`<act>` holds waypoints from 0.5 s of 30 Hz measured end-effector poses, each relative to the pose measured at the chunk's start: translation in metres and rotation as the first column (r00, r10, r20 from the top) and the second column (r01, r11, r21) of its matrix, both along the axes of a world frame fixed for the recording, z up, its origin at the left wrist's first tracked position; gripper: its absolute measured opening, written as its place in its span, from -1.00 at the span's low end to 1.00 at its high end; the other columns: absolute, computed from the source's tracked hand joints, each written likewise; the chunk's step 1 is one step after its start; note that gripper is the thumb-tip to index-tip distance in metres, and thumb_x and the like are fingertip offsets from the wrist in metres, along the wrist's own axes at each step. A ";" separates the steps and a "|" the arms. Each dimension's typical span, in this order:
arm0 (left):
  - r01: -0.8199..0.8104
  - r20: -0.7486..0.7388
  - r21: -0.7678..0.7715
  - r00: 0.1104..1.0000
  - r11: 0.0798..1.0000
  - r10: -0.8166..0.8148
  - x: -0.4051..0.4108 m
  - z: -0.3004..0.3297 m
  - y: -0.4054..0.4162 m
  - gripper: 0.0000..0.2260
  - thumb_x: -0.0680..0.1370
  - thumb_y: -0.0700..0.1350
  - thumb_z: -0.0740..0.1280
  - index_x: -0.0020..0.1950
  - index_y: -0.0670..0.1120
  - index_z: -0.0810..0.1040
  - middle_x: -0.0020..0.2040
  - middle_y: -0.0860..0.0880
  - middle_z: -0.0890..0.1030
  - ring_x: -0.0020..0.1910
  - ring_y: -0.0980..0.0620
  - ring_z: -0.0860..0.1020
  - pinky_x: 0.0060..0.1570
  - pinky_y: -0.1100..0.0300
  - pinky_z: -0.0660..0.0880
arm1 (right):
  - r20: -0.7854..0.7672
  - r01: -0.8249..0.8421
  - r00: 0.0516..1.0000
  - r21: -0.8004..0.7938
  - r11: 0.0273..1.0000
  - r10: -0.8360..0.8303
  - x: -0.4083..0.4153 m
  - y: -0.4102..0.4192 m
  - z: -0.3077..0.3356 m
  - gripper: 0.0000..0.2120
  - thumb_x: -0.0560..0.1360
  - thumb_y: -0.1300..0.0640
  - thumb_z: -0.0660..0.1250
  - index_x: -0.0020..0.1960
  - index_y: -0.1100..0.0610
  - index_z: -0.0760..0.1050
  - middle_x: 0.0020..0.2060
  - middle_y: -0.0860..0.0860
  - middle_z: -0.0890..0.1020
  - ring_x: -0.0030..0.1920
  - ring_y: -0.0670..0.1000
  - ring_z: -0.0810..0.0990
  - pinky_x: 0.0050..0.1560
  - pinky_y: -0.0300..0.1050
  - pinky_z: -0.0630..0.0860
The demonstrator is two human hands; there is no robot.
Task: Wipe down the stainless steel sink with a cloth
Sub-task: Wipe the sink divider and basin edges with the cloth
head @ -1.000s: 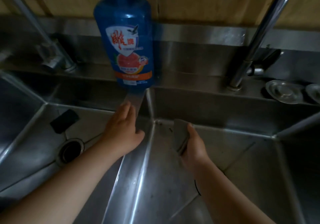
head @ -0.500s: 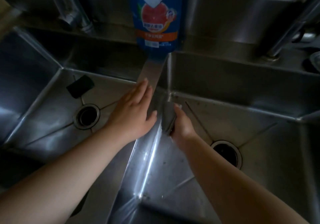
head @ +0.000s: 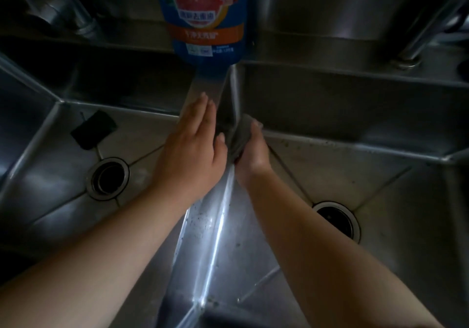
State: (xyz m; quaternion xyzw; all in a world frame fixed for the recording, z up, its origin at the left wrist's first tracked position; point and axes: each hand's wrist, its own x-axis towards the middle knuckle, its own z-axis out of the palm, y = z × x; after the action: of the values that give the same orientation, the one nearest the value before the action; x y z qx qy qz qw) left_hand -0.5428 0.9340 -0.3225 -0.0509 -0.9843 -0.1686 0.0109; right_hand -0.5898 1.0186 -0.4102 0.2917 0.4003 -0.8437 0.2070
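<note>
Cloth [head: 241, 137], soft and likely limp, bunched in right hand [head: 252, 154] against sink [head: 355, 114] divider wall; left hand [head: 194, 147] flat, fingers straight, resting just beside on divider top.

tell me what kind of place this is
Most likely a kitchen wash-up area. There is a two-basin steel sink with a drain in each basin, a blue bottle of dish soap standing at the back, and a tap on the right.

Blue detergent bottle [head: 203, 15], a faucet [head: 429, 26], small black pad [head: 93, 130].
</note>
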 end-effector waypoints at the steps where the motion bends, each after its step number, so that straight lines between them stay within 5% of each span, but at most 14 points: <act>1: 0.003 0.008 -0.015 1.000 1.000 -0.003 -0.001 -0.001 0.000 -0.44 0.50 -0.01 -0.03 0.46 -0.23 0.09 0.51 -0.17 0.06 0.49 -0.09 0.05 0.36 0.22 -0.08 | -0.027 -0.006 1.000 -0.009 1.000 0.006 -0.008 -0.006 0.008 -0.51 0.57 -0.14 0.07 0.32 0.16 0.41 0.24 0.18 0.53 0.24 0.11 0.49 0.33 -0.01 0.36; 6: 0.017 0.030 -0.018 0.999 1.000 -0.016 -0.004 -0.002 -0.001 -0.53 0.60 -0.06 -0.02 0.47 -0.20 0.05 0.52 -0.14 0.05 0.49 -0.05 0.02 0.36 0.26 -0.16 | -0.205 -0.073 0.974 0.097 0.993 0.092 -0.009 -0.024 0.032 -0.51 0.64 -0.07 -0.06 0.35 0.22 0.36 0.23 0.20 0.52 0.25 0.06 0.49 0.21 -0.17 0.41; 11: 0.000 0.052 -0.014 0.999 1.000 0.001 -0.006 0.001 0.001 -0.44 0.49 0.00 -0.13 0.47 -0.17 0.04 0.52 -0.11 0.04 0.50 -0.01 0.00 0.33 0.33 -0.25 | -0.320 -0.122 0.943 -0.088 0.989 0.088 0.015 -0.020 0.036 -0.49 0.62 -0.10 -0.17 0.24 0.16 0.41 0.06 0.08 0.56 0.17 0.03 0.50 0.26 -0.13 0.38; 15: -0.015 0.053 -0.012 0.998 1.000 0.015 -0.005 0.002 0.000 -0.47 0.53 -0.02 -0.10 0.47 -0.19 0.08 0.51 -0.14 0.07 0.49 -0.04 0.05 0.29 0.34 -0.34 | -0.309 -0.092 0.950 -0.129 0.987 0.049 -0.014 -0.019 0.043 -0.45 0.62 -0.13 -0.21 0.13 0.15 0.45 -0.13 0.03 0.66 -0.07 -0.07 0.62 0.02 -0.28 0.51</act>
State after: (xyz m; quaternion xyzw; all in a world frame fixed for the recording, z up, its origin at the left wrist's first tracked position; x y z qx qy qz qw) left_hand -0.5475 0.9344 -0.3206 -0.0390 -0.9856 -0.1639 -0.0144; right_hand -0.6041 0.9994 -0.3672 0.1282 0.3765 -0.8969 0.1932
